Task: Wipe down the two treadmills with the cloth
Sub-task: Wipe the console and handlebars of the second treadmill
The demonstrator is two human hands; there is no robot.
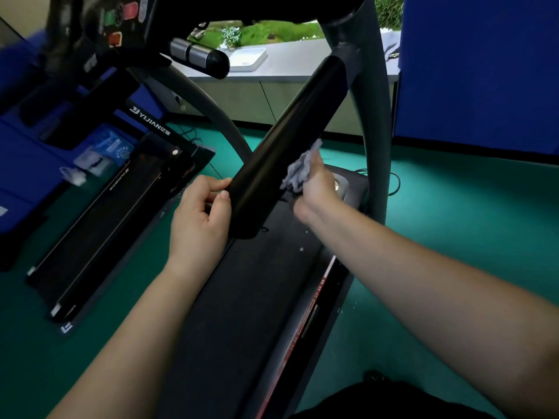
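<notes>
Green floor (453, 225) fills the frame; white tray (246, 57) on a grey table (290, 60) at top centre, green plants (257, 31) behind, blue panel (478, 71) upper right.

Handrail (287, 143) slanting above the near treadmill's belt (242, 297); left hand (201, 216) at its lower end, right hand (317, 182) with cloth (298, 172) against its right side; second treadmill (115, 213) on the floor (453, 237) to the left, counter (290, 62) behind
</notes>
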